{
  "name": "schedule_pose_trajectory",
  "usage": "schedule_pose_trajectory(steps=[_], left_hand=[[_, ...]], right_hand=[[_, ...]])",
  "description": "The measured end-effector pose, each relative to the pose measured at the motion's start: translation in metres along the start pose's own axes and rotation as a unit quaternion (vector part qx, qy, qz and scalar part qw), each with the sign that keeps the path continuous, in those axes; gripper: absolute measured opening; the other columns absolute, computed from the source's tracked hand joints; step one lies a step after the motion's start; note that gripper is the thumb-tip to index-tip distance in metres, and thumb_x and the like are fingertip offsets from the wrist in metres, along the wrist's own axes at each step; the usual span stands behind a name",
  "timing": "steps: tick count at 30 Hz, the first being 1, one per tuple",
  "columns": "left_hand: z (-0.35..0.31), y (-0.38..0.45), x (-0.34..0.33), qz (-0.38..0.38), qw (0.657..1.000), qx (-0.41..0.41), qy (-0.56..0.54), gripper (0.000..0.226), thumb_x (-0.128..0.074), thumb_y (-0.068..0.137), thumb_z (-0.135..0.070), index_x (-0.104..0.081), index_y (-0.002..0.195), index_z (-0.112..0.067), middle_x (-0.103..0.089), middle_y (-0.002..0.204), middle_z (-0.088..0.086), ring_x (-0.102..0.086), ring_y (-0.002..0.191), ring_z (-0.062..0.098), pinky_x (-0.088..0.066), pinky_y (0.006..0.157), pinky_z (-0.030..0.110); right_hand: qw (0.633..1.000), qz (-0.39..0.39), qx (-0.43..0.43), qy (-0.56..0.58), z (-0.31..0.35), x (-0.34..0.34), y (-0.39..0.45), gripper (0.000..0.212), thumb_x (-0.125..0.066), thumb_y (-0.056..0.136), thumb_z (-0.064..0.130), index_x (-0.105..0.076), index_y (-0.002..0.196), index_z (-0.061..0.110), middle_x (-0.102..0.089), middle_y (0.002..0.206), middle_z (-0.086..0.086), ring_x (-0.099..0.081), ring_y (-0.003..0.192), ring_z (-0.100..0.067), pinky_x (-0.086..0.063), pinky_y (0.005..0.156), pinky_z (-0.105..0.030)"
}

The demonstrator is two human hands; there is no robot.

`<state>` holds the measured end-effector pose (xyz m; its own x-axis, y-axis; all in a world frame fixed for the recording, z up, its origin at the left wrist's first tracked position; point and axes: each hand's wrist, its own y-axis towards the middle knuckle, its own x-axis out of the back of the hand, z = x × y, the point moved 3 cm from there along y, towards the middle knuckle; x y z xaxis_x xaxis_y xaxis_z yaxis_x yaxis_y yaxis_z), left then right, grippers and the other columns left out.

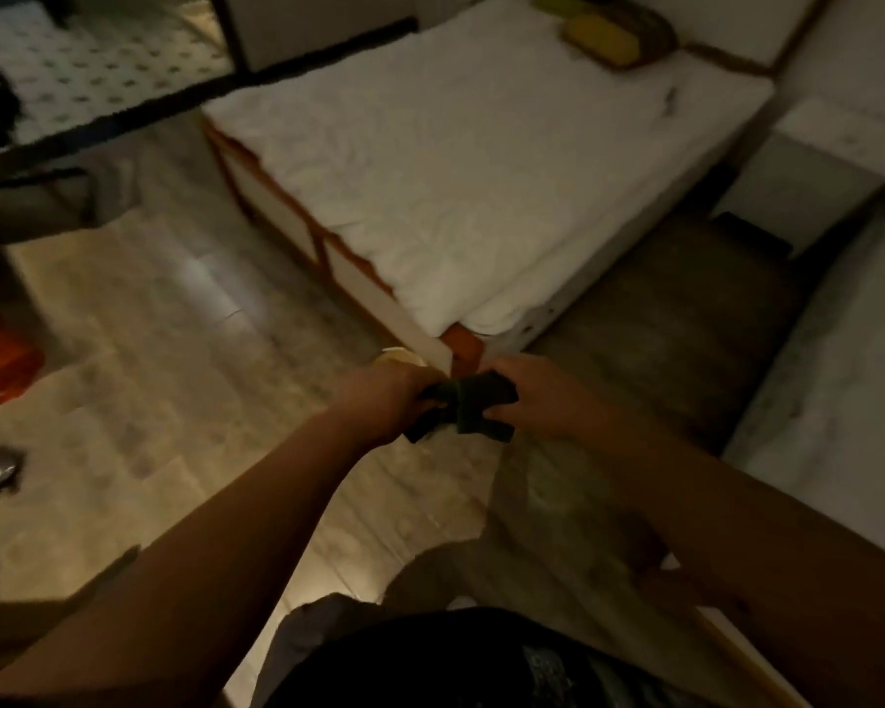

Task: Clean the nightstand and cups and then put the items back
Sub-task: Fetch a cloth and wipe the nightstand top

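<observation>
Both my arms reach forward over the floor at the foot of a bed. My left hand [381,396] grips a pale cup [398,356], of which only the rim shows above my knuckles. My right hand [535,396] holds a dark green cloth [468,406] bunched between the two hands, and the cloth also touches my left hand. The white nightstand [834,145] stands far off at the upper right, between the two beds. The frame is blurred and dim.
A bed with white sheets [481,161] and an orange-trimmed frame fills the upper middle. A second bed [839,401] runs along the right edge. A dark rug [650,350] lies between them. Wood floor [175,350] spreads to the left, with a red object [1,365] at the left edge.
</observation>
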<state>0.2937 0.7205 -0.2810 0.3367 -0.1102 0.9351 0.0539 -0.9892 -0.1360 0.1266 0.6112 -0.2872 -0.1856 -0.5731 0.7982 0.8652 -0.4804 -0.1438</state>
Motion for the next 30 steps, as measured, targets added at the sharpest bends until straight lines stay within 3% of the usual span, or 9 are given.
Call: schedule_pose_trajectory(steps=[3,5,7,11,16,20,24,30], left_hand=[[-0.039,0.060,-0.004,0.028,0.999,-0.042,0.000,0.020,-0.058,0.090,-0.037,-0.065,0.108,-0.035,-0.067,0.093,0.000,-0.064,0.084,0.022,-0.051,0.073,0.034],[-0.062,0.098,-0.008,0.036,0.996,-0.081,-0.007,0.019,-0.059,0.090,-0.035,-0.066,0.107,-0.034,-0.067,0.093,0.000,-0.063,0.082,0.018,-0.044,0.066,0.028],[-0.083,0.134,-0.012,0.036,0.991,-0.126,0.011,0.020,-0.056,0.092,-0.037,-0.066,0.108,-0.033,-0.067,0.092,-0.004,-0.058,0.079,0.013,-0.034,0.060,0.024],[-0.112,0.208,-0.023,0.072,0.985,-0.158,0.022,0.019,-0.051,0.093,-0.043,-0.062,0.107,-0.038,-0.055,0.083,-0.014,-0.052,0.077,0.010,-0.026,0.054,0.020],[-0.136,0.327,-0.020,0.114,0.972,-0.204,-0.010,0.018,-0.049,0.094,-0.042,-0.064,0.098,-0.034,-0.064,0.085,-0.008,-0.061,0.078,0.012,-0.050,0.070,0.031],[-0.153,0.419,0.001,0.135,0.960,-0.244,-0.028,0.011,-0.055,0.093,-0.038,-0.064,0.097,-0.037,-0.057,0.073,-0.014,-0.058,0.070,0.008,-0.044,0.063,0.025],[-0.177,0.500,0.019,0.157,0.951,-0.264,-0.040,0.012,-0.058,0.092,-0.034,-0.067,0.097,-0.027,-0.061,0.076,-0.009,-0.061,0.073,0.012,-0.046,0.065,0.026],[-0.226,0.608,0.010,0.170,0.947,-0.265,-0.059,0.017,-0.059,0.092,-0.033,-0.067,0.105,-0.025,-0.066,0.085,-0.004,-0.063,0.078,0.013,-0.051,0.073,0.030]], right_hand=[[0.998,-0.029,-0.045,0.021,-0.049,0.034,-0.023,0.030,-0.075,0.075,0.026,-0.056,0.096,0.036,-0.054,0.088,0.020,-0.054,0.083,-0.004,-0.038,0.067,-0.009],[0.995,-0.048,-0.078,0.033,-0.083,0.049,-0.033,0.029,-0.074,0.078,0.024,-0.061,0.103,0.023,-0.059,0.097,0.005,-0.056,0.091,-0.012,-0.044,0.079,-0.027],[0.989,-0.071,-0.121,0.037,-0.113,0.063,-0.042,0.027,-0.072,0.078,0.024,-0.061,0.103,0.019,-0.060,0.099,0.002,-0.056,0.091,-0.014,-0.045,0.079,-0.032],[0.979,-0.114,-0.162,0.051,-0.163,0.094,-0.047,0.018,-0.071,0.080,0.023,-0.059,0.094,0.023,-0.057,0.089,0.008,-0.053,0.080,-0.008,-0.041,0.072,-0.027],[0.960,-0.153,-0.230,0.052,-0.237,0.150,-0.019,0.025,-0.073,0.079,0.023,-0.059,0.100,0.024,-0.058,0.093,0.009,-0.056,0.087,-0.011,-0.044,0.078,-0.028],[0.931,-0.195,-0.284,0.123,-0.285,0.196,0.011,0.029,-0.074,0.078,0.024,-0.057,0.100,0.030,-0.059,0.096,0.010,-0.057,0.092,-0.009,-0.046,0.081,-0.026],[0.898,-0.232,-0.324,0.185,-0.332,0.239,0.032,0.036,-0.075,0.077,0.023,-0.054,0.103,0.036,-0.055,0.095,0.020,-0.052,0.090,0.003,-0.037,0.072,-0.013],[0.850,-0.296,-0.359,0.246,-0.428,0.297,0.043,0.037,-0.077,0.074,0.025,-0.054,0.102,0.035,-0.058,0.096,0.016,-0.055,0.087,0.003,-0.038,0.066,-0.011]])
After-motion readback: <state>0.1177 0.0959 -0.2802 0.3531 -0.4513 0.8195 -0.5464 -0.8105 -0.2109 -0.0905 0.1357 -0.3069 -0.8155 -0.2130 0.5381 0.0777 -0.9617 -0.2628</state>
